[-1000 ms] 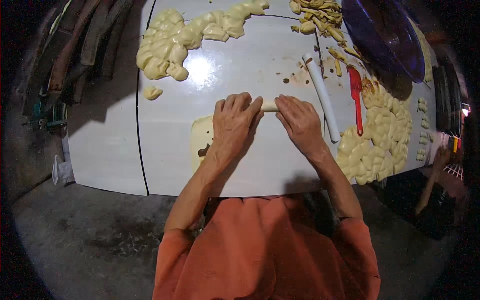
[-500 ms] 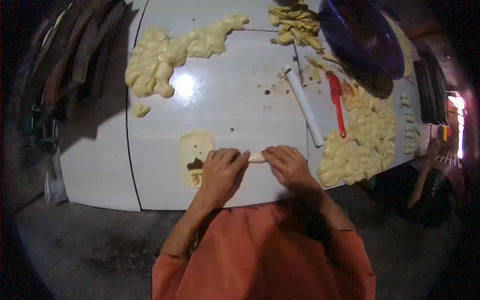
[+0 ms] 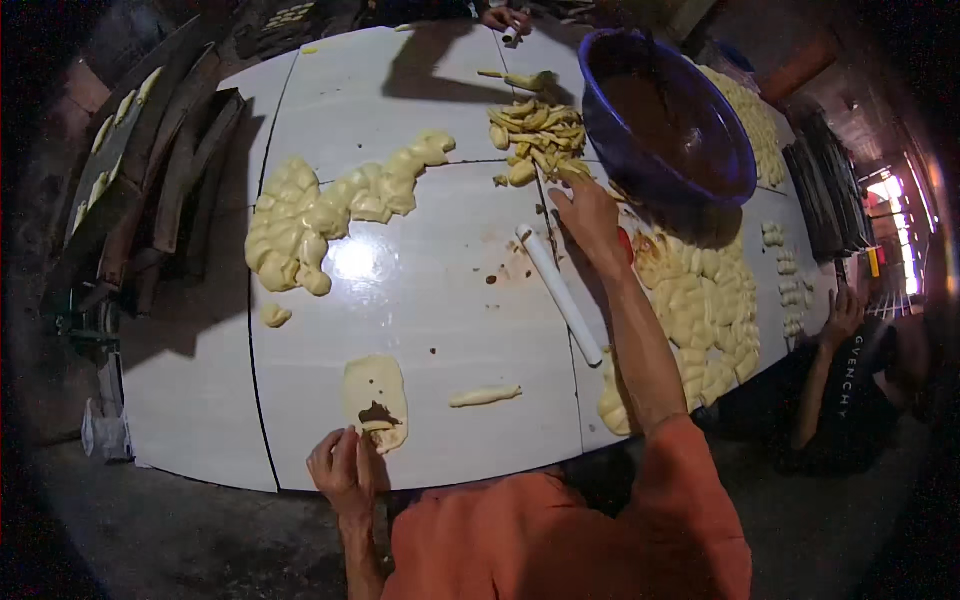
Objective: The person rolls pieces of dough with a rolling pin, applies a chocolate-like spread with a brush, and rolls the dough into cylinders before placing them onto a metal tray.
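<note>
My left hand (image 3: 340, 465) is closed at the lower-left edge of a flattened dough sheet (image 3: 366, 385) that bears dark filling and a pale strip; what its fingertips grip is unclear. My right hand (image 3: 590, 220) stretches up to a pile of yellow banana pieces (image 3: 530, 130), thumb apart, fingertips at the pile's near edge. A rolled dough piece (image 3: 485, 396) lies between my hands' positions. A white rod (image 3: 558, 290) lies left of my right forearm, which partly hides a red spatula (image 3: 624, 243).
Dough masses (image 3: 290, 230) (image 3: 705, 310) lie left and right on the tiled table (image 3: 180, 410). A blue tub (image 3: 740, 170) of brown mixture stands back right. Dark trays (image 3: 180, 170) are stacked left. Another person's hand (image 3: 505, 18) shows far back; a second person (image 3: 840, 390) is at the right.
My hands have let go of the rolled piece and separated: the left moved down-left to the flat sheet, the right up to the banana pile. The view has shifted, showing more of the table's back.
</note>
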Motion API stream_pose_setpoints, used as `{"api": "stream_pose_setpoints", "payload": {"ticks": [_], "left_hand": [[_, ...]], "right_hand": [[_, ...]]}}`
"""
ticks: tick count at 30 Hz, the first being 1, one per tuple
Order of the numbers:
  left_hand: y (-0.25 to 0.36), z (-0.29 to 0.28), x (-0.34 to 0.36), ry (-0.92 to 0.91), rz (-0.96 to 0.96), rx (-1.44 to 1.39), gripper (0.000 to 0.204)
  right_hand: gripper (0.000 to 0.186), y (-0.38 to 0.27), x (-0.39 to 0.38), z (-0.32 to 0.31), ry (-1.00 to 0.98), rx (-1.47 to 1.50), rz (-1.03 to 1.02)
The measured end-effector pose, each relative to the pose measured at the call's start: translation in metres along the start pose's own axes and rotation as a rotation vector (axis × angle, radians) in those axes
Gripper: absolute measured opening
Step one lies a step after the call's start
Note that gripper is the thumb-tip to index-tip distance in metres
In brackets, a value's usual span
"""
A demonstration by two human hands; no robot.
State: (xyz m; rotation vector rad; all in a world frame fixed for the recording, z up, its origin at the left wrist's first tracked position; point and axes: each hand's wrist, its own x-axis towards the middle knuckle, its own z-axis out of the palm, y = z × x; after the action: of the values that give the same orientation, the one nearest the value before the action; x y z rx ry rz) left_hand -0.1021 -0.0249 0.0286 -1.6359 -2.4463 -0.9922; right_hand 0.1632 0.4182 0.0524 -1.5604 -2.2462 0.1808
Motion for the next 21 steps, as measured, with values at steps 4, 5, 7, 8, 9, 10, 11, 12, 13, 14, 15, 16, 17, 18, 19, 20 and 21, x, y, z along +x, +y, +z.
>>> {"api": "stream_pose_setpoints", "payload": {"ticks": [4, 5, 7, 8, 9, 10, 11, 12, 13, 14, 15, 16, 17, 18, 19, 20, 21], "left_hand": [[-0.014, 0.007, -0.025, 0.073, -0.028, 0.038, 0.024], [-0.016, 0.008, -0.027, 0.083, -0.035, 0.046, 0.024], [-0.016, 0.010, -0.028, 0.089, -0.059, 0.032, 0.024], [-0.015, 0.013, -0.027, 0.100, -0.087, 0.029, 0.023], [-0.014, 0.014, -0.026, 0.106, -0.093, 0.031, 0.023], [-0.014, 0.017, -0.025, 0.110, -0.085, 0.032, 0.024], [-0.014, 0.018, -0.026, 0.115, -0.081, 0.042, 0.024], [-0.013, 0.017, -0.026, 0.127, -0.114, 0.025, 0.025], [-0.011, 0.017, -0.026, 0.125, -0.118, 0.026, 0.025], [-0.011, 0.017, -0.025, 0.121, -0.107, 0.046, 0.025], [-0.011, 0.016, -0.025, 0.117, -0.096, 0.067, 0.026], [-0.012, 0.016, -0.025, 0.090, -0.130, 0.062, 0.028], [-0.011, 0.016, -0.026, 0.091, -0.128, 0.063, 0.028], [-0.011, 0.016, -0.026, 0.089, -0.131, 0.072, 0.027], [-0.009, 0.015, -0.024, 0.088, -0.132, 0.079, 0.026], [-0.008, 0.014, -0.024, 0.072, -0.161, 0.062, 0.025], [-0.009, 0.015, -0.025, 0.074, -0.157, 0.063, 0.025]], "right_hand": [[0.038, 0.010, 0.044, 0.038, -0.005, -0.132, 0.022], [0.038, 0.011, 0.049, 0.042, -0.005, -0.125, 0.009], [0.035, 0.016, 0.059, 0.048, -0.058, -0.104, 0.084], [0.031, 0.022, 0.059, 0.048, -0.026, -0.063, 0.115], [0.031, 0.029, 0.059, 0.047, -0.026, -0.062, 0.107], [0.030, 0.039, 0.055, 0.043, -0.022, -0.041, 0.086], [0.030, 0.035, 0.049, 0.039, -0.022, -0.013, 0.060], [0.030, 0.033, 0.041, 0.033, -0.029, 0.030, 0.014], [0.030, 0.033, 0.036, 0.029, -0.032, 0.029, 0.013], [0.031, 0.036, 0.032, 0.025, -0.070, 0.037, 0.013], [0.033, 0.040, 0.029, 0.023, -0.108, 0.044, 0.014], [0.032, 0.042, 0.028, 0.022, -0.093, 0.045, -0.044], [0.032, 0.042, 0.026, 0.023, -0.091, 0.047, -0.043], [0.034, 0.041, 0.023, 0.026, -0.010, 0.049, -0.092], [0.036, 0.037, 0.022, 0.025, 0.073, 0.049, -0.141], [0.039, 0.034, 0.024, 0.022, -0.021, -0.021, -0.113], [0.039, 0.032, 0.026, 0.024, -0.018, -0.019, -0.113]]}}
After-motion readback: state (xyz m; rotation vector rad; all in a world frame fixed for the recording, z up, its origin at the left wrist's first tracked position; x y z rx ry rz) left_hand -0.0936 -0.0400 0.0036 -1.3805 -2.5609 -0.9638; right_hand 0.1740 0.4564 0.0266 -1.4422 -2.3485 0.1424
